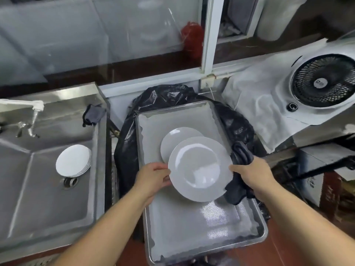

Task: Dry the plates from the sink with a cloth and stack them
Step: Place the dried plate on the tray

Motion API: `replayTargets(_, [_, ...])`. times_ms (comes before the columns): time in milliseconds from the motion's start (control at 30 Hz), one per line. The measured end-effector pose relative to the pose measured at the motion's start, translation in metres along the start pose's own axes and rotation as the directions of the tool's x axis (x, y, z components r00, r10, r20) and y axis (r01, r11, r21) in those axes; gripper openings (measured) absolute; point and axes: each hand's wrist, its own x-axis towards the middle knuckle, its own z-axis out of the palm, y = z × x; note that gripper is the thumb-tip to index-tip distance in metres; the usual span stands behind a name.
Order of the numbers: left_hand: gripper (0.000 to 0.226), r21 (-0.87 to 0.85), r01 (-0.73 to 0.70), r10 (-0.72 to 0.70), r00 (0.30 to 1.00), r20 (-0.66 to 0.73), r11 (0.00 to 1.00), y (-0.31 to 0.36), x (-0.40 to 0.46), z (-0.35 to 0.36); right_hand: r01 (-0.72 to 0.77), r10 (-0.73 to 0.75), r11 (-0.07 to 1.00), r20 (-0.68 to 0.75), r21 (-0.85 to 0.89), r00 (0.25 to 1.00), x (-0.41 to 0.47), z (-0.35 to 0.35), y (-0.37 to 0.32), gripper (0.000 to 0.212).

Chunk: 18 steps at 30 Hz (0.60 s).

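Hands meet at opposite edges of one white plate (pixel 199 168), held tilted above a metal tray (pixel 192 227). The left hand (pixel 153 174) pinches the plate's left rim, thumb on top, fingers curled under. The right hand (pixel 251 172) grips the right rim together with a dark cloth (pixel 238 189), which bunches above the knuckles and hangs below the palm, draping over the tray's right edge. Just beyond the fingertips of both hands, a second white plate (pixel 178 139) lies flat on the tray's lined floor, its near part covered by the held plate. Nearer than the hands, towards the wrists, the tray floor is open right up to its raised near rim. Farther out, past the lying plate, more bare floor runs to the far rim. A black bin bag (pixel 165 96) crowds the tray's far and side edges.

Well to the left of the left hand, across a steel dividing wall, sits the sink (pixel 48 189) with a stack of white plates (pixel 74 161) leaning near the drain (pixel 70 182); open basin lies around the stack. A tap (pixel 34 110) stands at the sink's far edge and another dark rag (pixel 93 115) hangs on its far right corner. Beyond the right hand, a white fan (pixel 322 83) rests on a sheet.
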Motion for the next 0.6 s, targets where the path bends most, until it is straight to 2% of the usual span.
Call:
replayTargets(267, [0.039, 0.109, 0.016, -0.004, 0.994, -0.111, 0.994, 0.002, 0.065, -0.002, -0.031, 0.035, 0.993, 0.027, -0.115, 0.999, 0.059, 0.052, -0.023, 0.014])
replayTargets(433, [0.024, 0.274, 0.037, 0.011, 0.985, -0.171, 0.961, 0.006, 0.102, 0.002, -0.039, 0.047, 0.981, 0.036, -0.193, 0.998, 0.093, 0.076, -0.03, 0.015])
replayTargets(600, [0.019, 0.494, 0.033, 0.07, 0.979, -0.189, 0.869, 0.004, 0.13, 0.011, -0.072, 0.078, 0.972, 0.016, -0.225, 0.997, 0.116, 0.091, -0.028, 0.012])
